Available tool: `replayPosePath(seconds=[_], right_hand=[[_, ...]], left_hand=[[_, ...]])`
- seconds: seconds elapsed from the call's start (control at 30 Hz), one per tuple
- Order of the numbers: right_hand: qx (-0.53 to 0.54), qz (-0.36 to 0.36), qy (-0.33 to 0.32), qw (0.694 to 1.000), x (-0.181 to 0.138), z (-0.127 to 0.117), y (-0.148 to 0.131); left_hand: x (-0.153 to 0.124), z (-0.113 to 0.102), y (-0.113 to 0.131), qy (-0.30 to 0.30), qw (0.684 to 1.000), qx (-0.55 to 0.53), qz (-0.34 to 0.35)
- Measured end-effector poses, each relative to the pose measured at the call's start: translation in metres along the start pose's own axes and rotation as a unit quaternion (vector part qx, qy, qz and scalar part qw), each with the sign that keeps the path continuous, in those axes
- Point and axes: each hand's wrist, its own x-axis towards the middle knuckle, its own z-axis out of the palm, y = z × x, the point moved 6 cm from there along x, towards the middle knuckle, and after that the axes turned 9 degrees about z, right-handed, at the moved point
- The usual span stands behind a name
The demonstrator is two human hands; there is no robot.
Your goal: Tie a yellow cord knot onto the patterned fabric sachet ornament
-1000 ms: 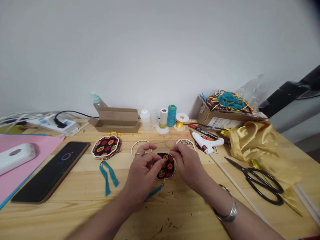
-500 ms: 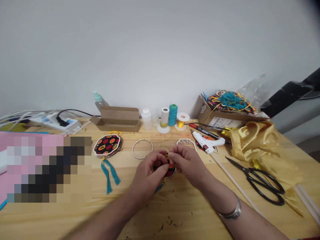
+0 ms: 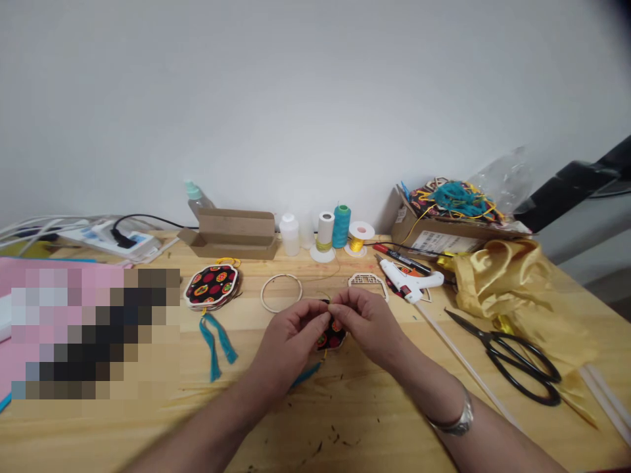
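Note:
Above a dark fabric ornament [image 3: 331, 339] with red and orange flowers and a pale rim, my two hands meet fingertip to fingertip. My left hand [image 3: 292, 340] is closed in a pinch between thumb and forefinger. Closed the same way, my right hand [image 3: 369, 323] touches it from the other side. The fingers cover what they pinch at the ornament's top. A thin yellowish thread [image 3: 323, 294] curls just behind the fingertips. From the ornament's lower edge a teal tassel [image 3: 306, 376] lies out on the wood, partly behind my left hand.
Left stands a stack of similar ornaments [image 3: 211, 287]; a wooden ring [image 3: 280, 293] lies behind my hands. A white glue gun [image 3: 411, 279], black scissors [image 3: 515, 364] and gold cloth [image 3: 513, 282] are right. Thread spools [image 3: 341, 226] and an open cardboard box [image 3: 236, 233] line the wall.
My fingertips have drawn together over the ornament's top, hiding the bit of yellow cord seen there before. My left hand has shifted slightly left, uncovering more of the ornament and tassel.

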Motion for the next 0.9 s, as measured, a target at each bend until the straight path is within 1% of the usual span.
replayPosePath(seconds=[0.13,0.27,0.37,0.5,0.63,0.8,0.9], right_hand=[[0.006,0.005,0.0,1.0,0.0007,0.0003,0.0008],[0.034,0.015,-0.011,0.999,0.0013,0.0022,0.0014],[0.081,0.049,-0.037,0.995,0.0012,0.0047,0.0027],[0.129,0.086,-0.075,0.985,-0.0015,0.0065,0.0012],[0.162,0.096,-0.108,0.976,-0.0035,0.0076,0.0001],[0.147,0.087,-0.095,0.981,-0.0021,0.0076,0.0012],[0.1,0.07,-0.079,0.989,-0.001,0.0052,0.0003]], left_hand=[[0.001,-0.0048,0.0035,0.023,0.999,0.047,0.001],[0.0014,-0.0029,0.0009,0.009,1.0,-0.006,-0.013],[0.0014,-0.0021,0.0009,0.018,0.999,-0.04,-0.03],[0.0016,-0.0005,0.0041,0.019,0.998,-0.051,-0.04],[0.0014,0.0,0.0042,0.004,0.997,-0.064,-0.032],[0.0018,-0.001,0.006,0.003,0.999,-0.049,-0.021],[0.0026,-0.0046,0.0086,0.029,0.999,-0.026,-0.021]])
